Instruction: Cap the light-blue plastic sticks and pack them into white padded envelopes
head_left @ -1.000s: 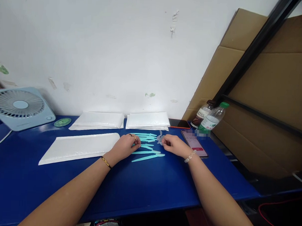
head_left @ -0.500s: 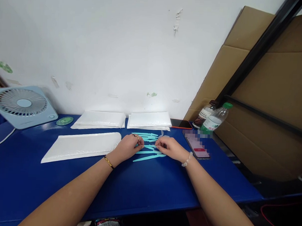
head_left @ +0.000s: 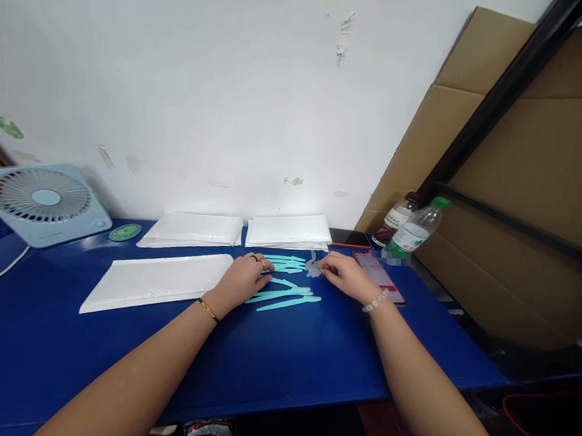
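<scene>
Several teal eyebrow razors point(head_left: 290, 303) lie roughly side by side on the blue table, in an upper bunch and a lower bunch. My left hand point(head_left: 245, 277) is at their handle ends, thumb and forefinger closed around one razor point(head_left: 283, 282) whose blade end points right. Its fingertips also cover the ends of the upper razors. To the right, my right hand point(head_left: 346, 272) pinches at the edge of a small heap of clear plastic blade caps point(head_left: 313, 265). The cap between its fingertips is mostly hidden.
White padded mailers point(head_left: 158, 280) lie left of my left hand, with more stacks point(head_left: 194, 230) point(head_left: 288, 231) along the wall. A lit phone point(head_left: 382, 276), a dark phone point(head_left: 350, 238) and two bottles point(head_left: 410, 233) are at right. A blue fan point(head_left: 45, 201) stands at far left.
My hands have moved apart from the razor between them. My right hand went right and up to the clear caps; my left shifted slightly left, and the razor now shows bare of that hand.
</scene>
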### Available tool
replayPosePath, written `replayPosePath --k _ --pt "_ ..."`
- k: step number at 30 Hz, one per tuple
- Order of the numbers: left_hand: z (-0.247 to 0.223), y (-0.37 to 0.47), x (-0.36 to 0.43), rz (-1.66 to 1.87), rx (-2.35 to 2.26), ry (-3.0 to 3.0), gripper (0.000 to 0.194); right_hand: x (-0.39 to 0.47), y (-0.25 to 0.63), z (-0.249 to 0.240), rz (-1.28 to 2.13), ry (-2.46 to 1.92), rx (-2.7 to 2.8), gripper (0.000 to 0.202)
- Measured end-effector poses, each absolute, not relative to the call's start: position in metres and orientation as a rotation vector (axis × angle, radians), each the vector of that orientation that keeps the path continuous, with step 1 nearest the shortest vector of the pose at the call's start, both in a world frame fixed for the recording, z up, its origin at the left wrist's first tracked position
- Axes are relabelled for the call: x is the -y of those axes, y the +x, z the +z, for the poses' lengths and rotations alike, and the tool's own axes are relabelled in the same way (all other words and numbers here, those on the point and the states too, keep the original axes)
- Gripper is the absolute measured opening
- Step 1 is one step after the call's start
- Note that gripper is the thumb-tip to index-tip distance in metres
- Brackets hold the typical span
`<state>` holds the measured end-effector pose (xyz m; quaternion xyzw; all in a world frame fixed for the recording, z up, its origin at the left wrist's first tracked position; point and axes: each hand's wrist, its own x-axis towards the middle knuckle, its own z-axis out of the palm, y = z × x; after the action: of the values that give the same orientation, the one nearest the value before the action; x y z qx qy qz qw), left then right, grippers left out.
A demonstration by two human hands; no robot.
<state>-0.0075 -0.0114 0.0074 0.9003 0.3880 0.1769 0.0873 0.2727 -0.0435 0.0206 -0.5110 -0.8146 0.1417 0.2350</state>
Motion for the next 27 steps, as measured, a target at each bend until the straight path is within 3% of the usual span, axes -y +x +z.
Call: replayPosePath --k 12,20,27 --pt "0.007 -0.006 0.011 0.410 -1.222 2.693 0.013 0.035 0.273 0.008 0.293 -1.501 2.351 0.016" --pt "0.008 -0.006 0.011 0.477 -1.231 2.670 0.014 0.036 0.274 0.006 0.598 -1.632 2.185 0.009" --pt "0.009 -0.003 0.016 0.543 -1.153 2.476 0.015 0.040 0.270 0.007 0.704 -1.475 2.096 0.007"
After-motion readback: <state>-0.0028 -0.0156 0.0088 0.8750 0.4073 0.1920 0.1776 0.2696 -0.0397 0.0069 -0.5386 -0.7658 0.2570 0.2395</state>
